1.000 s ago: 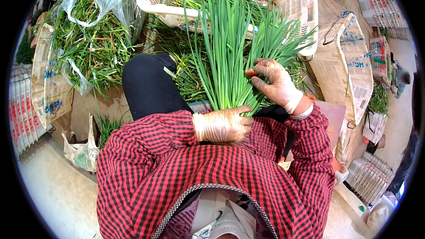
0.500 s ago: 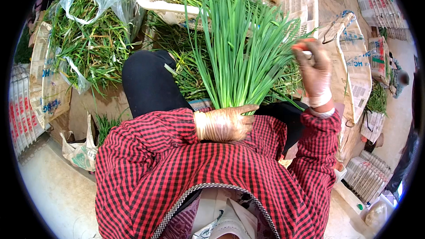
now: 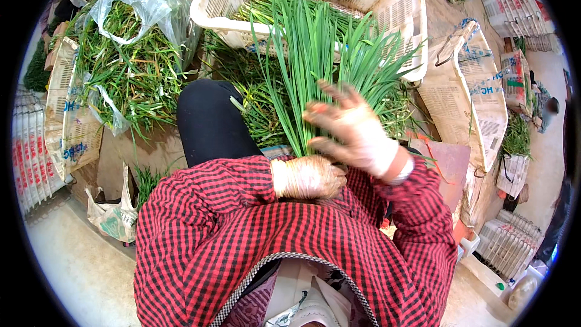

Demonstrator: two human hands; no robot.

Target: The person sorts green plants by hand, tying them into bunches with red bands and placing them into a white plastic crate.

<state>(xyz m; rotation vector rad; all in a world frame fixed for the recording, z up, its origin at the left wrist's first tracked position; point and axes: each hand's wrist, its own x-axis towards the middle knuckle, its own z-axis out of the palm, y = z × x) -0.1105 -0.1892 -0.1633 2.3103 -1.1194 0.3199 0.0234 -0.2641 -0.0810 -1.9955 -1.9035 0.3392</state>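
Note:
A thick fan of long, flat green leaves, garlic chives, stands up in front of my body, tips pointing away. My left hand, in a thin pale glove, is closed round the lower ends of the bunch close to my lap. Over the leaves just above it hovers my right hand, also gloved, fingers apart and slightly blurred. Nothing shows between its fingers, and whether it touches the leaves I cannot tell. The stem ends are hidden by my hands.
A white plastic basket holding more chives stands ahead. Loose leaves lie heaped below it. To the left, a clear plastic bag sits against a leafy pile. Another pale basket is at the right, with a reddish board nearer me.
My right hand has swung left and inward, from beside the leaf tips to over the lower leaves, its fingers spreading. My left hand keeps its hold on the bunch.

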